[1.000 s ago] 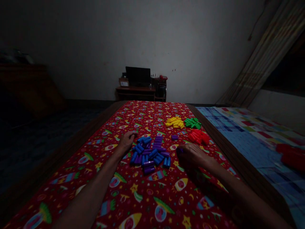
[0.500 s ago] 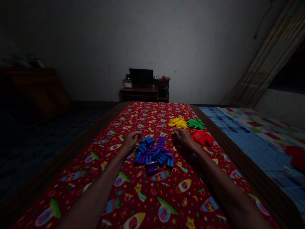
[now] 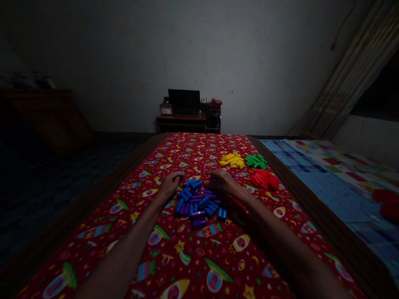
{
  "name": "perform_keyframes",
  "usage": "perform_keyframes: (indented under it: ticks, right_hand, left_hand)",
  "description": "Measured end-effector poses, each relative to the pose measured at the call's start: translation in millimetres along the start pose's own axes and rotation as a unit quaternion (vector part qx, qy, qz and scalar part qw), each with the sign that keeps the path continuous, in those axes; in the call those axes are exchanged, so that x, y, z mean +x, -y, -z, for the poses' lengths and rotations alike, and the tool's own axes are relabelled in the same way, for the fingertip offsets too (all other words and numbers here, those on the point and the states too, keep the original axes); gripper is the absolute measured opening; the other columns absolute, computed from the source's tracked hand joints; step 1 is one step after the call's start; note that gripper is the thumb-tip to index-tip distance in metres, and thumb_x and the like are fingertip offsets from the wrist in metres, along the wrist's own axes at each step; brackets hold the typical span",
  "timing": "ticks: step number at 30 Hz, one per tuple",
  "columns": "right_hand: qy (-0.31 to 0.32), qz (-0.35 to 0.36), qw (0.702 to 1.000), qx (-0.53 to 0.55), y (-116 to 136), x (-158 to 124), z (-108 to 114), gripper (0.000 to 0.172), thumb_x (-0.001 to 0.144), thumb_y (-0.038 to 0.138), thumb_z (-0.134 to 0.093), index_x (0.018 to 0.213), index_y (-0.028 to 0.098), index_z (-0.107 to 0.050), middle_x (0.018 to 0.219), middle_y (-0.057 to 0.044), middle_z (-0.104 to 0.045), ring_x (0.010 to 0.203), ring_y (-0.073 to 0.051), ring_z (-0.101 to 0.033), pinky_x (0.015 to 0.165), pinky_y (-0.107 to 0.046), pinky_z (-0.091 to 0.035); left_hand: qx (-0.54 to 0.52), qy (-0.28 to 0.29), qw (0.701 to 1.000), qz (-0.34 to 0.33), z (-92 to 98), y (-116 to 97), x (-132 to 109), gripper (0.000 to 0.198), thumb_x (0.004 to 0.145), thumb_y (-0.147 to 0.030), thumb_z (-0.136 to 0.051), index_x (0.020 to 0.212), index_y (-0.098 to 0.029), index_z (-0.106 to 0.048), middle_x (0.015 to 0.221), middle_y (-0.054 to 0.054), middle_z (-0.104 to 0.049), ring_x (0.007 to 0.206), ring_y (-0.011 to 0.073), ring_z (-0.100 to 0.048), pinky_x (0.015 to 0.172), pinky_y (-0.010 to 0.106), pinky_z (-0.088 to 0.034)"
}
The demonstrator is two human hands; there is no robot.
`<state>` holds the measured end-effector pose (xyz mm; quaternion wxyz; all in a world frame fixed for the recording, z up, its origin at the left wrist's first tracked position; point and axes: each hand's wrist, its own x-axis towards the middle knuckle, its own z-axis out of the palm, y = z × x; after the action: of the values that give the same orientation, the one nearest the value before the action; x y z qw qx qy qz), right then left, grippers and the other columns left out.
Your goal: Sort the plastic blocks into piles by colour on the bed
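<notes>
Blue pieces (image 3: 204, 202) and purple pieces (image 3: 198, 223) lie mixed in a loose pile on the red patterned cloth (image 3: 174, 257). My left hand (image 3: 170, 182) rests at the pile's upper left edge, fingers curled, and what they hold, if anything, is too small to name. My right hand (image 3: 222, 179) is over the upper right of the pile, covering some purple pieces; its fingertips are dark and blurred. A little purple shows just right of that hand. Farther back are heaps of yellow pieces (image 3: 232, 160), green pieces (image 3: 256, 161) and red pieces (image 3: 264, 179).
The cloth covers a long table with brown edges (image 3: 280, 166). Beyond it stands a desk (image 3: 181, 123) with a black monitor (image 3: 183, 101). On the right is a surface with a blue checked cover (image 3: 305, 178); a wooden cabinet (image 3: 40, 120) is at the left.
My right hand has moved left, from beside the red heap to over the purple pieces at the pile's upper right. My left hand has barely moved.
</notes>
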<state>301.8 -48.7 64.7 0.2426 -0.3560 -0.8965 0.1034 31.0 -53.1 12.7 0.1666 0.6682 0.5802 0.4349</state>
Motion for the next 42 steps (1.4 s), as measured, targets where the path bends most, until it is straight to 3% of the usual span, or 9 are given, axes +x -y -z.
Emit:
perform_keyframes:
  ticks: [3,7,12,14,19,22,30,35,42]
  right_hand:
    - [-0.042,-0.030,0.998,0.022,-19,-14,11,0.038,0.080,0.016,-0.058,0.118,0.013,-0.065,0.092,-0.007,-0.071,0.079,-0.017,-0.062,0.070,-0.024,-0.043]
    - [-0.041,-0.050,0.998,-0.013,-38,-28,18,0.027,0.080,0.015,-0.057,0.103,0.015,-0.071,0.091,-0.008,-0.071,0.083,-0.019,-0.063,0.074,-0.026,-0.044]
    - [-0.130,-0.029,0.991,-0.008,-26,-30,22,0.026,0.081,0.012,-0.055,0.102,0.015,-0.070,0.105,-0.013,-0.070,0.097,-0.022,-0.061,0.085,-0.032,-0.045]
    - [-0.091,-0.015,0.996,0.021,-10,-28,22,0.026,0.083,0.013,-0.053,0.103,0.015,-0.070,0.098,-0.010,-0.071,0.088,-0.020,-0.062,0.078,-0.030,-0.046]
    - [0.124,0.035,0.991,0.027,32,-21,5,0.025,0.080,0.010,-0.052,0.100,0.014,-0.068,0.088,-0.008,-0.071,0.076,-0.015,-0.061,0.067,-0.022,-0.040]
    - [0.146,0.024,0.989,0.006,41,-19,-5,0.031,0.075,0.005,-0.052,0.101,0.014,-0.068,0.089,-0.009,-0.070,0.079,-0.016,-0.062,0.068,-0.022,-0.039]
    - [0.034,-0.032,0.998,0.050,24,-20,-2,0.022,0.087,0.026,-0.054,0.097,0.013,-0.069,0.081,-0.006,-0.068,0.069,-0.013,-0.057,0.062,-0.022,-0.036]
    - [0.026,-0.030,0.998,0.049,12,-17,5,0.022,0.083,0.014,-0.051,0.096,0.011,-0.069,0.075,-0.004,-0.066,0.066,-0.013,-0.055,0.059,-0.022,-0.034]
    - [-0.012,-0.047,0.999,-0.009,-7,-6,9,0.025,0.081,0.009,-0.049,0.096,0.012,-0.070,0.085,-0.009,-0.070,0.075,-0.016,-0.058,0.069,-0.024,-0.040]
  left_hand:
    - [-0.003,0.000,1.000,0.002,0.0,-1,0,0.031,0.077,-0.027,-0.042,0.087,-0.018,-0.070,0.094,0.006,-0.073,0.088,0.0212,-0.067,0.085,0.037,-0.054]
    - [0.000,0.006,1.000,0.003,1.3,-4,0,0.031,0.076,-0.026,-0.041,0.085,-0.018,-0.069,0.092,0.006,-0.073,0.086,0.0204,-0.067,0.083,0.035,-0.054]
    - [0.005,0.003,1.000,0.000,2.7,-8,-1,0.031,0.075,-0.025,-0.041,0.084,-0.017,-0.070,0.090,0.006,-0.074,0.086,0.0205,-0.067,0.082,0.035,-0.054]
    - [0.004,0.003,1.000,0.005,2.6,-9,-1,0.031,0.075,-0.026,-0.041,0.084,-0.017,-0.069,0.090,0.006,-0.074,0.085,0.0208,-0.067,0.082,0.035,-0.054]
    - [0.007,0.002,1.000,0.007,2.4,-10,-2,0.031,0.075,-0.026,-0.041,0.084,-0.018,-0.069,0.089,0.006,-0.074,0.085,0.0209,-0.067,0.082,0.035,-0.054]
    - [0.016,-0.002,1.000,0.006,2.3,-10,-2,0.031,0.075,-0.025,-0.041,0.083,-0.018,-0.069,0.089,0.006,-0.074,0.086,0.0211,-0.067,0.083,0.036,-0.054]
    - [0.000,-0.001,1.000,0.001,0.5,-5,-2,0.030,0.078,-0.027,-0.041,0.084,-0.019,-0.069,0.090,0.005,-0.073,0.086,0.0202,-0.067,0.082,0.034,-0.054]
    - [0.004,-0.005,1.000,0.003,0.6,-4,-1,0.030,0.078,-0.027,-0.042,0.086,-0.019,-0.070,0.093,0.006,-0.073,0.088,0.0205,-0.067,0.085,0.035,-0.053]
    - [-0.001,-0.004,1.000,0.003,1.1,-6,-2,0.030,0.076,-0.026,-0.042,0.085,-0.019,-0.070,0.092,0.005,-0.073,0.087,0.0200,-0.067,0.086,0.035,-0.053]
